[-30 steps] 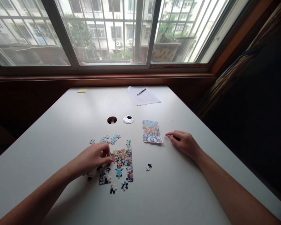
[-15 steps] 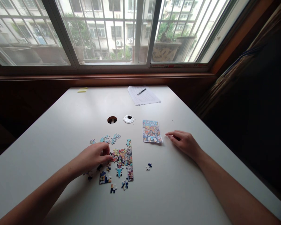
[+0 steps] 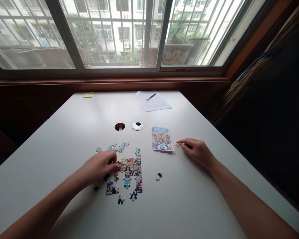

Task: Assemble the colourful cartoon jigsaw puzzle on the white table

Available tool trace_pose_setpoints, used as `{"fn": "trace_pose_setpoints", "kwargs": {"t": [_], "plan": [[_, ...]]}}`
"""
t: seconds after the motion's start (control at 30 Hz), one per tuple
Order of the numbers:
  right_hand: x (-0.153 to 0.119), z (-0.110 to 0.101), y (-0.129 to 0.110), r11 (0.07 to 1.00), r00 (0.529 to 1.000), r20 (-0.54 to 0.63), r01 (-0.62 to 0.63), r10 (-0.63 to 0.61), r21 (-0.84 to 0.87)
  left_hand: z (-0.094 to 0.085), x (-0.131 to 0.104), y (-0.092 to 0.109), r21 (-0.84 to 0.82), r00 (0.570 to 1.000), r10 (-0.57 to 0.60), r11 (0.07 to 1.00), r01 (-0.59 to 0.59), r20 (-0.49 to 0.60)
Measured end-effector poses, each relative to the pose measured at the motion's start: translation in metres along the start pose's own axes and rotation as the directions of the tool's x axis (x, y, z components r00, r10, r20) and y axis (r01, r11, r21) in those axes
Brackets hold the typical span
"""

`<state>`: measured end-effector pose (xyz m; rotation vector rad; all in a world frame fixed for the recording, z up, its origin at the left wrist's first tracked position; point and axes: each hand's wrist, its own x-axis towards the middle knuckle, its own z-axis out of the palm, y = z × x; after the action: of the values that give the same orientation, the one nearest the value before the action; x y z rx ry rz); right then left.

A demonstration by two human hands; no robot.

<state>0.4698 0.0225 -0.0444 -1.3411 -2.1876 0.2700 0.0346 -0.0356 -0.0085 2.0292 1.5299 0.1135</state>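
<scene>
A partly joined jigsaw puzzle (image 3: 131, 166) lies on the white table, brightly coloured, with a strip down its right side. My left hand (image 3: 103, 164) is at its left edge, thumb and forefinger pinched on a puzzle piece that the fingers mostly cover. Loose puzzle pieces lie around: light blue ones (image 3: 123, 146) beyond the hand, a joined dark blue cluster (image 3: 112, 188) nearer me, and a lone piece (image 3: 158, 176) to the right. My right hand (image 3: 196, 151) rests on the table holding nothing, fingers loosely stretched beside the picture card (image 3: 161, 139).
Farther back, a round cable hole (image 3: 120, 127) sits beside its silver cover (image 3: 137, 126). A pen (image 3: 151, 97) lies on paper sheets (image 3: 154, 105) near the far edge. There is a yellow note (image 3: 88, 95) at the far left. A barred window (image 3: 109, 36) stands behind the table.
My left hand stays at the puzzle's left edge with only a slight shift of its fingers. The right hand and the card have not moved; the view has shifted slightly.
</scene>
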Motion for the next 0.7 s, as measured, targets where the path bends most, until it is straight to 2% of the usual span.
{"fn": "trace_pose_setpoints", "kwargs": {"t": [0.3,0.57,0.7], "plan": [[0.0004,-0.0002,-0.0009,1.000,1.000,-0.002,-0.001,0.001,0.000,-0.0005,-0.0034,0.0069,0.037,0.999,-0.034,0.999,0.034,-0.005],[0.0002,-0.0004,-0.0003,1.000,1.000,0.005,0.000,0.000,-0.003,0.0005,-0.0020,0.0053,-0.005,1.000,-0.019,1.000,0.018,-0.005],[0.0008,-0.0008,-0.0013,1.000,1.000,-0.004,0.002,-0.002,-0.004,-0.0066,-0.0038,0.0049,-0.045,1.000,0.023,0.999,-0.024,-0.016]]}}
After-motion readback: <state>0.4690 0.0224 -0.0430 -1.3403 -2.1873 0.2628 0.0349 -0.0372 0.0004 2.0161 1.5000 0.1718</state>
